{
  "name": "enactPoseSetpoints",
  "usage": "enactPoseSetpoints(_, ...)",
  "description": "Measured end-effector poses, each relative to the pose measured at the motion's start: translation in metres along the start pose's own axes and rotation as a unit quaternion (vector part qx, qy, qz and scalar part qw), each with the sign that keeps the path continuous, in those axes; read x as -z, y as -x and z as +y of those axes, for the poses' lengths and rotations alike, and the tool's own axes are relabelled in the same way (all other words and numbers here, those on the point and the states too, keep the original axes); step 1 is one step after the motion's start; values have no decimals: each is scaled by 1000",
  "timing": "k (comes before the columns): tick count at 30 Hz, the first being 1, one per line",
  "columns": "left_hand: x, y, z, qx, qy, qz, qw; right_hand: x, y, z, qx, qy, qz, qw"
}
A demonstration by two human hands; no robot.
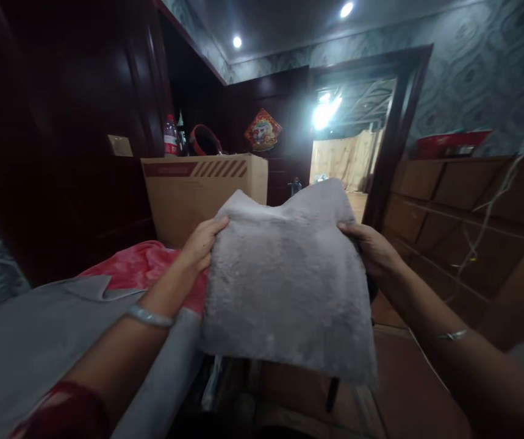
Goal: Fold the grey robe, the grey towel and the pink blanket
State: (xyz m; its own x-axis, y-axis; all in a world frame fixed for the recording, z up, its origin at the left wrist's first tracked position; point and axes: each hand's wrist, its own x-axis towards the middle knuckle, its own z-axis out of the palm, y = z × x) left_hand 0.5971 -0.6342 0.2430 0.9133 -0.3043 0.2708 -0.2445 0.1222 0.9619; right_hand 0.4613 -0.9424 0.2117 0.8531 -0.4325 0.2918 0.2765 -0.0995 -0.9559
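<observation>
Patterned wallpaper point(476, 79), pale, surrounding an open doorway; dark door point(291, 100) bearing one red diamond-shaped ornament point(263, 130). Large cardboard carton point(197, 198), red-labelled bottle point(170, 135) on top. Stacked brown boxes point(463, 186) at right, red container point(451, 144) above. One gray plush cloth point(284, 292), held up in front of the carton and doorway, top edge sagging mid-width. Left hand point(201, 242), bangle at wrist, and right hand point(374, 247): well apart, each pinching one side edge. Pink-red blanket point(138, 262) and gray sheet point(37, 329), lower left.
</observation>
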Motion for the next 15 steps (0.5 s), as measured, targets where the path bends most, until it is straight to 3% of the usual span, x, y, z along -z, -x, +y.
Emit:
enactPoseSetpoints(4, -62, -43, -41, -55, -117, -1, 992, 39, -41, 32, 11, 168, 115, 979)
enactPoseSetpoints(7, -88, -45, -79, -123, -245, -73, 959, 46, -38, 70, 84, 332, 94, 935)
enactPoseSetpoints(9, -94, -39, -99, -184, -381, -136, 896, 46, -28, 92, 118, 413, 49, 902)
enactPoseSetpoints(11, -93, -35, -109, -211, -478, -158, 838, 44, -20, 103, 132, 471, 50, 871)
enactPoseSetpoints(15, -90, -38, -107, -201, -539, -177, 799, 42, -17, 102, 128, 521, 68, 841)
